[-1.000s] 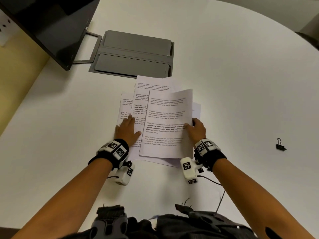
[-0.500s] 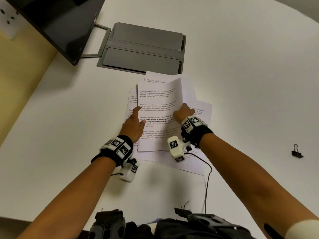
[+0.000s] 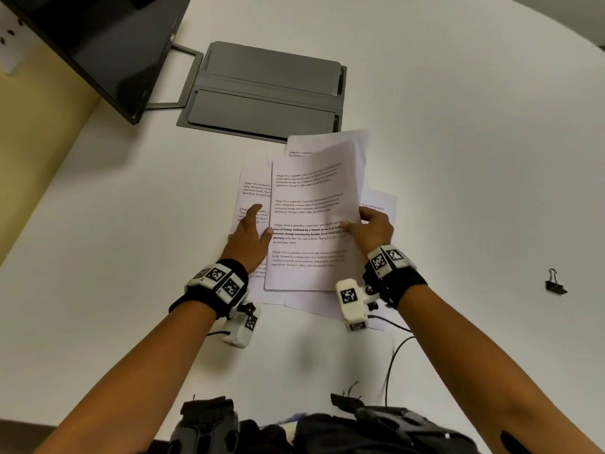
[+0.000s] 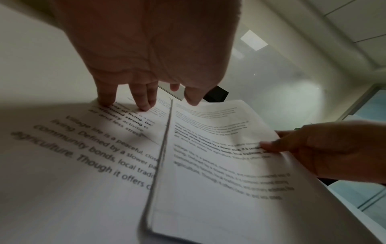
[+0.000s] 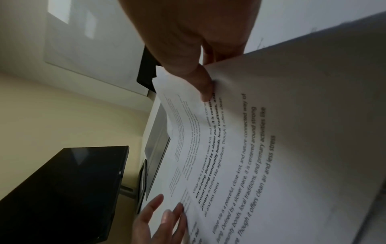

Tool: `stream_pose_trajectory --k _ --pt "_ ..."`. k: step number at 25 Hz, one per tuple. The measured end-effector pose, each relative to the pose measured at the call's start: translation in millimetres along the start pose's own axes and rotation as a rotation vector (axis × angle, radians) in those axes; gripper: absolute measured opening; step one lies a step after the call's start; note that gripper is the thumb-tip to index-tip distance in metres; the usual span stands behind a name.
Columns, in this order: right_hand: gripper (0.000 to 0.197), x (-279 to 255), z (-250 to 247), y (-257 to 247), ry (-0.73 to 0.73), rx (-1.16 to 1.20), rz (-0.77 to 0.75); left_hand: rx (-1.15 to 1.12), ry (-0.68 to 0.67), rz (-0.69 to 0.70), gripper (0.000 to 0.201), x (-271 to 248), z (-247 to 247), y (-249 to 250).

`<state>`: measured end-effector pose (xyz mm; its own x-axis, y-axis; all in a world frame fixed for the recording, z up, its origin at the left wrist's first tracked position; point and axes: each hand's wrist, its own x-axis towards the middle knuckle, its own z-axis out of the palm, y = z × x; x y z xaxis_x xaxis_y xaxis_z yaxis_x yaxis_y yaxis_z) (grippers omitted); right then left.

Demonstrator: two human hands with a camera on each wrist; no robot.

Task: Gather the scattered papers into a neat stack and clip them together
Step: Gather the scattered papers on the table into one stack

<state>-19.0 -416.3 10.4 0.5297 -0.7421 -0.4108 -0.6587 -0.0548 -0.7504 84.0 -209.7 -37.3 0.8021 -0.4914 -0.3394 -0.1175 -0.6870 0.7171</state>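
The right hand (image 3: 373,229), back at the right edge from mid-page 0.5 s ago, pinches the lifted white printed paper sheet (image 3: 314,221) while the flat, open-fingered left hand (image 3: 250,235) pins the loose sheets (image 3: 253,194); gathering continues, the small black binder clip (image 3: 555,282) untouched far right.

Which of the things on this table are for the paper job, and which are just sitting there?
For the job:
- papers, the top ones pinched by the right hand
- left hand, flat on the sheets beside them
- binder clip, off to the right, not yet used

Just lying about:
- monitor
- grey folder
- table
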Motion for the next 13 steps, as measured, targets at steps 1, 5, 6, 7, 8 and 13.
stream_pose_trajectory --k 1,5,6,7,8,13 --pt "0.045 -5 -7 6 0.019 -0.005 -0.004 -0.010 0.000 -0.003 0.056 0 0 -1" --pt "0.055 -21 -34 38 0.114 0.014 0.074 0.007 -0.025 -0.008 0.055 -1 0 -3" --pt "0.056 -24 -39 46 0.133 -0.002 0.115 0.034 -0.040 -0.006 0.055 -2 0 -2" --pt "0.053 -24 -42 53 0.141 -0.043 0.152 0.081 -0.064 0.000 0.056 -2 0 0" --pt "0.048 -23 -44 60 0.135 -0.095 0.175 0.155 -0.104 0.008 0.058 -3 0 0" --pt "0.047 -20 -33 75 0.170 -0.187 0.195 0.605 -0.331 0.067 0.071 -6 1 2"
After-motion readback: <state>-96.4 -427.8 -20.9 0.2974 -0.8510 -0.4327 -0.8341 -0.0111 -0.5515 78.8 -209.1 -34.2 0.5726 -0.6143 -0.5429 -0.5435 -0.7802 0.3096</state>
